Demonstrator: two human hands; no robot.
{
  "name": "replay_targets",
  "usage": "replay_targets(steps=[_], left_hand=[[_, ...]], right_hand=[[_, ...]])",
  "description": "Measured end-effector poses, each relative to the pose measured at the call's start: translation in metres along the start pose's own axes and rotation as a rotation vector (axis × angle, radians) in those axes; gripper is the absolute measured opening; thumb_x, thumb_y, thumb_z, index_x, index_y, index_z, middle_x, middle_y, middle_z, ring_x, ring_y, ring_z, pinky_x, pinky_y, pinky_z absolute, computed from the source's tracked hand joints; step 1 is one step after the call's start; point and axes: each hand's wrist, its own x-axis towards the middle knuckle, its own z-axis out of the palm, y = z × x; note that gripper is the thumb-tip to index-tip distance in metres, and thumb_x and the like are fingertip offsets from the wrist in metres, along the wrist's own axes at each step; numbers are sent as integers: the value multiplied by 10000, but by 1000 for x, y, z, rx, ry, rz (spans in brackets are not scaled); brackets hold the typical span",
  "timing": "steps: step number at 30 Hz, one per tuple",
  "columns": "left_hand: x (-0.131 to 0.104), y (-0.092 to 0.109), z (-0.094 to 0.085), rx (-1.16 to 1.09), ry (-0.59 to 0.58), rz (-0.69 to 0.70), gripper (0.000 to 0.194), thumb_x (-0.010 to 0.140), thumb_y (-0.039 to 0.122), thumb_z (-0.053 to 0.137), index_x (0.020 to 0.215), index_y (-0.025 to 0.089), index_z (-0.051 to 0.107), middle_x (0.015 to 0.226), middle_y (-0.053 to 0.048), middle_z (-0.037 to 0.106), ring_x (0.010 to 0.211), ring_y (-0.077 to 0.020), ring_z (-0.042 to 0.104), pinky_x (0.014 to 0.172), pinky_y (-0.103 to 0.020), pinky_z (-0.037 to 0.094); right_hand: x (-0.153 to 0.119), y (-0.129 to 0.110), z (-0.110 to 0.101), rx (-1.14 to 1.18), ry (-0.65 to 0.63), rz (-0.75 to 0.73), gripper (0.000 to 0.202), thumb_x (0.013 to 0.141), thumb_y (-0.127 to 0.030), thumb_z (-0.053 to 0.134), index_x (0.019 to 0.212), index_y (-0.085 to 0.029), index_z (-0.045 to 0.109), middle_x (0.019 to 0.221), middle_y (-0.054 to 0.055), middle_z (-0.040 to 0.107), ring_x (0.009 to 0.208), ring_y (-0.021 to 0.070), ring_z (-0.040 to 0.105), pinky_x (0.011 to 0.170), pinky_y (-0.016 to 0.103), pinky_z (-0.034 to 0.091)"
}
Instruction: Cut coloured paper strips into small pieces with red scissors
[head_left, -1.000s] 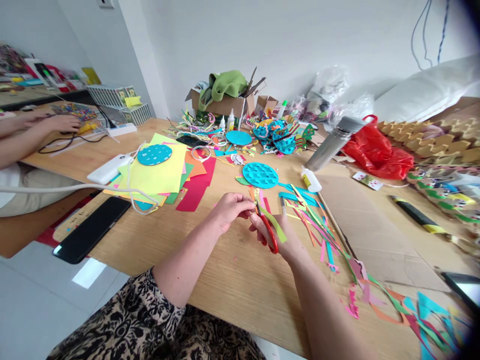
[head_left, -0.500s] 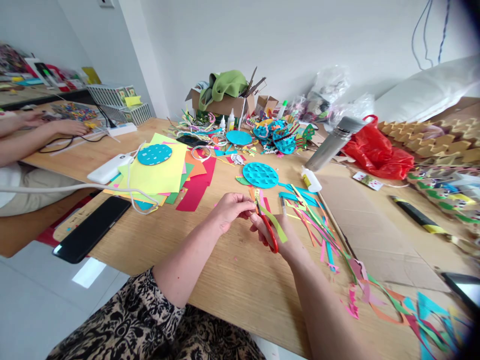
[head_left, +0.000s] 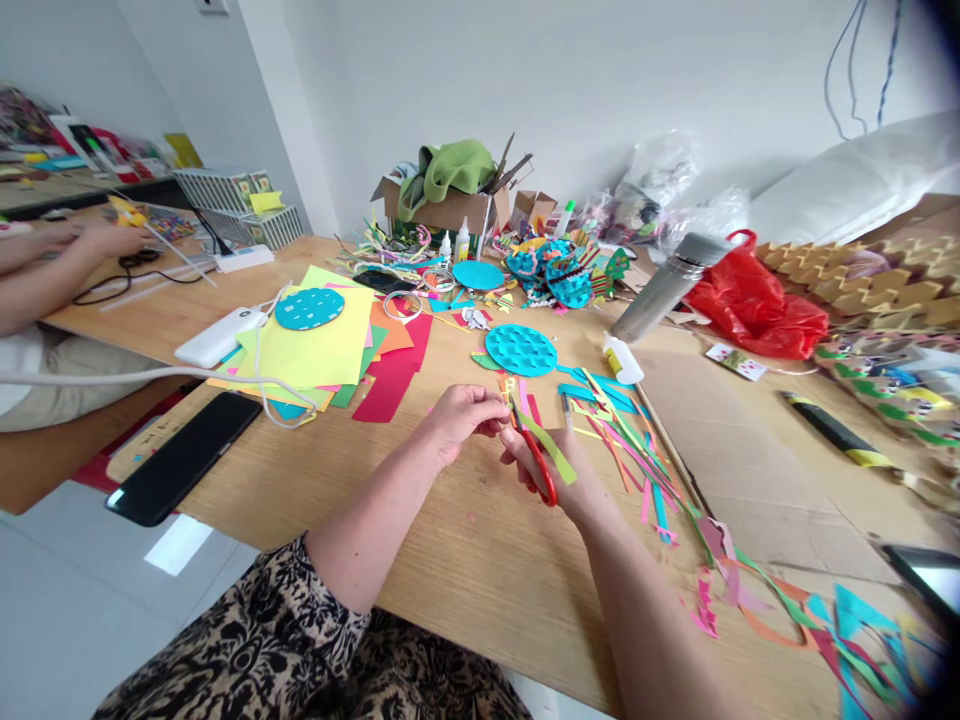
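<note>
My right hand (head_left: 574, 490) is wrapped round red-handled scissors (head_left: 546, 470), the blades pointing away from me. A yellow-green paper strip (head_left: 556, 455) runs past the blades, and its loose end hangs over my right hand. My left hand (head_left: 469, 415) is closed in a pinch at the strip's far end, near the scissor tips; the fingers partly hide that end. Just beyond both hands lies a blue paper disc (head_left: 521, 350) with raised scale-like flaps. Thin coloured paper strips (head_left: 630, 440) are scattered to the right of my hands.
Coloured paper sheets (head_left: 307, 350) and a black phone (head_left: 184, 455) lie on the left. A steel flask (head_left: 667, 285), a glue bottle (head_left: 619, 358) and flat cardboard (head_left: 742, 460) are on the right. Far left, another person's hands (head_left: 105, 240) work near a power strip (head_left: 245, 258).
My hands, the scissors and the strip have barely shifted. At far left, the other person's hands have drawn back to the left and raised a yellow object.
</note>
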Motion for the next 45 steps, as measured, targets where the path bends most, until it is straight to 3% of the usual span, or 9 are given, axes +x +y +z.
replay_targets(steps=[45], left_hand=[[0,1,0,20,-10,11,112,619,210,639,623,117,577,562,5,548,505,-78,506,560,-240,413]], right_hand=[[1,0,-1,-23,-8,-15,500,786,-585,551,620,-121,637,433,10,524,363,89,465,352,185,347]])
